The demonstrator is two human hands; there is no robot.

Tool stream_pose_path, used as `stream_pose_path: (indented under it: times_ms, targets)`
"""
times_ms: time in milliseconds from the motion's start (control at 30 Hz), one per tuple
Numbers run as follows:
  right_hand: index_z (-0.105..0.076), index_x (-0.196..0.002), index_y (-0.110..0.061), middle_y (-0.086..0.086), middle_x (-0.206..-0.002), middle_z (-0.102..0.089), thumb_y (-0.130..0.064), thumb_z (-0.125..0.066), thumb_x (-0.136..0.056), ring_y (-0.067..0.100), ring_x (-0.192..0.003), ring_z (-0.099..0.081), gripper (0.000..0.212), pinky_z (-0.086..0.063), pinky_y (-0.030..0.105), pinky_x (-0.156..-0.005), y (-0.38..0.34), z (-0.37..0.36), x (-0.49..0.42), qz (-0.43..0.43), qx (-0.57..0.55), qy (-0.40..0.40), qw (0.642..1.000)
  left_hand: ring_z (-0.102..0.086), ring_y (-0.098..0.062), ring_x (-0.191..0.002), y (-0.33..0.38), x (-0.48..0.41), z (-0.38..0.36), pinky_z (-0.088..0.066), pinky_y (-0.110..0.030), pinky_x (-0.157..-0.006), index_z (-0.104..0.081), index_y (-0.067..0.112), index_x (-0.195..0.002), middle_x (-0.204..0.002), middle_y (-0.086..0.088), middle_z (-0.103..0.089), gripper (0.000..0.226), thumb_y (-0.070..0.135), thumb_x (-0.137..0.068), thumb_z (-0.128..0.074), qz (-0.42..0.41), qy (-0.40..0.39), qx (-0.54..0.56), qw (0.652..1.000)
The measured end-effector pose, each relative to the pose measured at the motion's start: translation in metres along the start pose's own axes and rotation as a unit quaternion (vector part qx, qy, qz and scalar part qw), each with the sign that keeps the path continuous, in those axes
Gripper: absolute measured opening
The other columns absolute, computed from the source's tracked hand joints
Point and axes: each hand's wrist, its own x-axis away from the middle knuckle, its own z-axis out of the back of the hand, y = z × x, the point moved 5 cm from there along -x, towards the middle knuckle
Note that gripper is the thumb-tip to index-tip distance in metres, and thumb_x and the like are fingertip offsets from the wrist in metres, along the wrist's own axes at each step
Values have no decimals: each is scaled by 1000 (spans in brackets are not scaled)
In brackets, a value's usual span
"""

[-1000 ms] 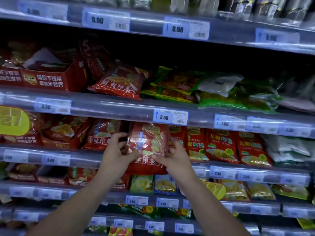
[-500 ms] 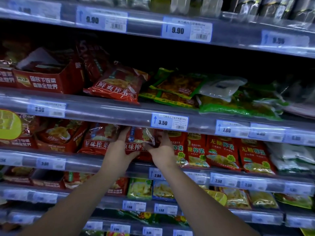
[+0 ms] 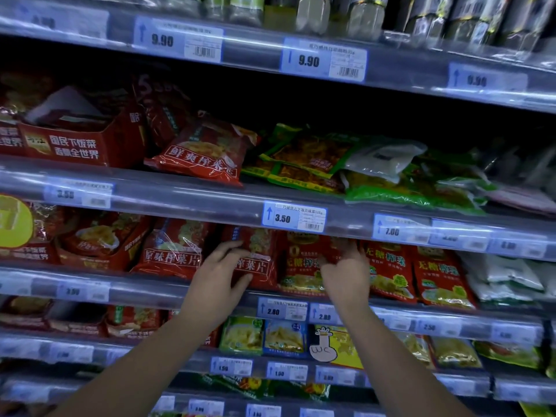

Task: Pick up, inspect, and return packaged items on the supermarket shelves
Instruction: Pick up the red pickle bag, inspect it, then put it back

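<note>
Supermarket shelf [image 3: 150, 291] before me: my left hand [image 3: 219, 275] pinches the red packet [image 3: 258, 257] standing on it, my right hand [image 3: 346, 273] curls just right, hold unclear; I judge this the return, needing a clean release next.

9.90 is being displayed on the upper left tag [image 3: 177, 40] and the upper middle tag [image 3: 323, 60]. 3.50 is being displayed on the centre tag [image 3: 294, 218], 7.00 on the neighbouring tag [image 3: 397, 230]. "国民下饭菜" is being shown on the red box [image 3: 75, 147], "榨菜片" on the red packet [image 3: 255, 264].
</note>
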Motion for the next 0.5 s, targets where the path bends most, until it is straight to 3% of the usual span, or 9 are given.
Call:
stream_pose_path:
  times_ms: [67, 133, 200, 333, 400, 500]
  targets:
    - [-55, -132, -5, 15, -121, -70, -34, -79, -85, 35, -106, -69, 60, -60, 37, -77, 13, 0, -8, -60, -6, -35, 998, -53, -16, -128, 12, 4, -9, -43, -31, -108, -62, 23, -131, -147, 6, -50, 39, 27, -92, -69, -22, -6, -2, 1000]
    - [-59, -124, -2, 14, -105, -74, -32, -80, -85, 31, -89, -72, 53, -55, 30, -67, 18, -3, -13, -95, -42, -60, 993, -51, -17, -131, 18, 5, -16, -41, -32, -110, -62, 25, -132, -146, 6, -51, 40, 28, -92, -69, -27, -9, -9, 1000]
    - [-67, -115, -1, 9, -95, -72, -29, -80, -86, 26, -77, -68, 42, -53, 28, -65, 19, -6, -16, -100, -64, -78, 990, -50, -18, -131, 18, 6, -19, -43, -35, -110, -62, 26, -131, -146, 6, -52, 40, 29, -92, -69, -18, -4, -15, 1000]
    - [-71, -101, 0, 13, -98, -71, -2, -75, -88, 31, -98, -69, 14, -50, 28, -82, 23, -9, -22, -129, -179, -84, 972, -51, -18, -131, 21, 7, -19, -45, -36, -109, -62, 25, -131, -144, 5, -54, 40, 27, -91, -69, -8, 2, -12, 1000]
    - [-70, -100, 4, 13, -95, -69, 7, -72, -87, 33, -103, -68, 13, -51, 29, -81, 23, -6, -25, -134, -241, -76, 958, -51, -19, -131, 25, 7, -18, -46, -37, -108, -63, 24, -131, -143, 5, -54, 39, 28, -92, -68, 0, 6, -12, 1000]
    - [-70, -100, -7, 12, -102, -75, 4, -76, -84, 32, -99, -71, 20, -59, 41, -88, 29, 9, -25, -171, -350, -79, 918, -53, -17, -127, 39, 6, -19, -48, -37, -105, -63, 21, -130, -137, 4, -56, 36, 28, -95, -65, 6, 21, 10, 1000]
